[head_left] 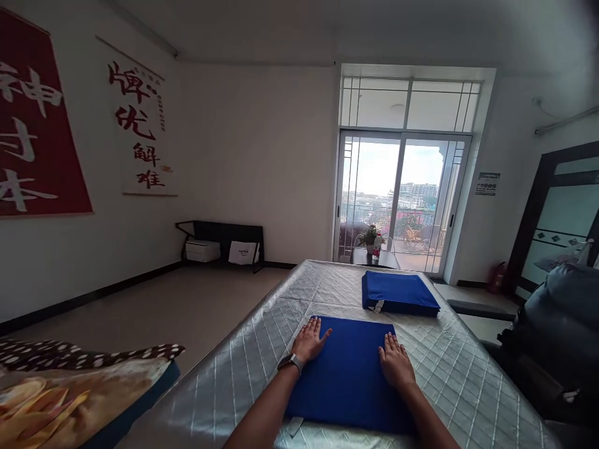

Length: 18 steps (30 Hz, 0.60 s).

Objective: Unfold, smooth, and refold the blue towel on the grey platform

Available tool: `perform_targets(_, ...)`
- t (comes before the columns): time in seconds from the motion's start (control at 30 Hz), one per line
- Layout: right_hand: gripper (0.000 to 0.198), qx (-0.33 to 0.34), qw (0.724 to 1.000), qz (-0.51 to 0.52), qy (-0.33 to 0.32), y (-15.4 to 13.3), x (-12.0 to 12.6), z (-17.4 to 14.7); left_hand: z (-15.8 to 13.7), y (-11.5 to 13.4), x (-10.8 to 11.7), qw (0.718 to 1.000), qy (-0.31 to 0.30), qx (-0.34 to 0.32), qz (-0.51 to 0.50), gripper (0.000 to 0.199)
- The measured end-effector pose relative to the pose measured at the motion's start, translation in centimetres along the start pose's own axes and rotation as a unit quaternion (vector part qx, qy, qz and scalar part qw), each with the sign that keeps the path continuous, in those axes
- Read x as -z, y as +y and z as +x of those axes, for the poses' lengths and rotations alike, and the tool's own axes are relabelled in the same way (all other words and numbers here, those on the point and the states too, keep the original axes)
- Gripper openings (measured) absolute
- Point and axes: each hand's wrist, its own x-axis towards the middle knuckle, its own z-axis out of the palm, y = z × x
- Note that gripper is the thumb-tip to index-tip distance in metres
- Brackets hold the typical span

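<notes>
A flat blue rectangle of folded fabric lies in front of me on the table, a small white tag showing at its near left corner. On its left edge rests my left hand, palm down, fingers stretched out and thumb spread, with a watch on the wrist. Over on the right edge my right hand also lies flat with its fingers extended. Just beyond, to the right, sits a stack of similar blue folded pieces with a white tag at its front left corner.
A silvery quilted cover spreads over the table. Dark bags stand at the right, and patterned fabric lies at the lower left. Past the far edge are a bottle and a potted plant before glass doors.
</notes>
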Motion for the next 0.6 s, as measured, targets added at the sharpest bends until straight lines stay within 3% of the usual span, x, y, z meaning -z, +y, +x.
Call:
perform_targets(0.13, 0.065, 0.004, 1.000, 0.018, 0.000, -0.2, 0.5, 0.0, -0.1, 3.5, 0.5, 0.999, 0.035, -0.031, 0.000, 0.086)
perform_targets(0.3, 0.064, 0.019, 1.000, 0.019, -0.003, 0.2, 0.4, -0.2, -1.1, 13.8, -1.7, 0.979, 0.032, -0.195, -0.052, 0.071)
perform_targets(0.4, 0.064, 0.048, 0.999, 0.000, 0.001, 0.7, 0.0, -0.3, -1.7, 18.0, -3.3, 0.962, 0.004, -0.265, -0.063, 0.063)
perform_targets(0.5, 0.064, 0.045, 0.999, 0.001, 0.004, 0.8, -0.2, -0.2, -2.2, 18.5, -3.8, 0.962, 0.001, -0.264, -0.064, 0.061)
perform_targets(0.6, 0.064, 0.028, 1.000, 0.012, 0.005, 0.6, -0.1, 0.0, -2.8, 16.0, -3.2, 0.975, 0.002, -0.214, -0.057, 0.066)
